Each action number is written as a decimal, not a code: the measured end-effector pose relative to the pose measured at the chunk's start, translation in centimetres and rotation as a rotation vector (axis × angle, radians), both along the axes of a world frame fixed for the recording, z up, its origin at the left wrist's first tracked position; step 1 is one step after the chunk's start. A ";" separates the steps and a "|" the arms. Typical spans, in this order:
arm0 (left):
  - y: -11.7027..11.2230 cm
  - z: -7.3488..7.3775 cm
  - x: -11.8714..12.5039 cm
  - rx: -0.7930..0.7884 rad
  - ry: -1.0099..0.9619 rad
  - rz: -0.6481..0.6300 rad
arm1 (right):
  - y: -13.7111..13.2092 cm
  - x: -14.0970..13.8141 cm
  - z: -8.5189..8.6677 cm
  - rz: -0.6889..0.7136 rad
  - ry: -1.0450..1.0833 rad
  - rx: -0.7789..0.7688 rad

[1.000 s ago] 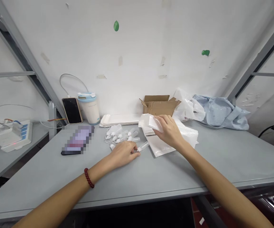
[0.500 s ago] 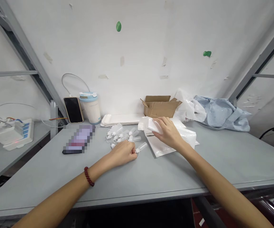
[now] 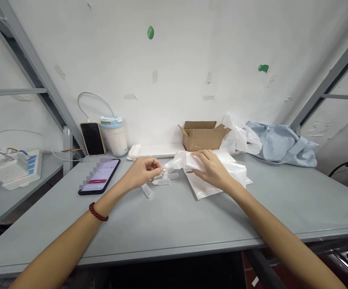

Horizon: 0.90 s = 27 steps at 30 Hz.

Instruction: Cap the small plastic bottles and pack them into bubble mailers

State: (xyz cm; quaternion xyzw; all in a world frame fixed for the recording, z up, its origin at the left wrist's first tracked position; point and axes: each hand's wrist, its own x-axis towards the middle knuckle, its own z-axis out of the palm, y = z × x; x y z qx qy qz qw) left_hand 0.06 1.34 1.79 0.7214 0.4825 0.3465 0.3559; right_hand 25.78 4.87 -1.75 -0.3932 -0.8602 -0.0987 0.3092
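Observation:
My left hand [image 3: 146,171] is closed in a pinch at the white end of a small clear plastic tube [image 3: 174,163], which points right toward the mouth of a white packet. More such tubes with white cords [image 3: 162,182] lie below and beside the fingertips, partly hidden by the hand. My right hand [image 3: 207,167] grips the white packet [image 3: 192,161] from above, thumb on the near side and fingers over the top. Under it lie white bubble mailers [image 3: 202,189] on the grey table.
Behind stand an open cardboard box [image 3: 205,138], a white plastic bag [image 3: 240,136], a blue cloth [image 3: 282,144] and a stack of flat white pieces [image 3: 158,151]. At left are a lidded cup [image 3: 115,138], an upright phone [image 3: 93,138] and a flat phone [image 3: 101,176].
My left hand has lifted and moved left and away from me, now holding a tube at the packet's mouth. The tube pile has shifted. My right hand stays on the packet.

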 end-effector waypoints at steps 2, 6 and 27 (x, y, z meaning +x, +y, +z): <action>0.0 -0.2 0.0 0.001 0.015 -0.016 | 0.0 0.0 0.0 0.014 0.001 -0.002; -0.1 -0.6 0.3 0.038 0.036 -0.023 | 0.1 0.0 -0.2 0.042 -0.004 0.003; -0.8 -3.6 2.1 0.649 0.421 -0.146 | -2.3 -2.0 -0.4 0.251 -0.086 0.062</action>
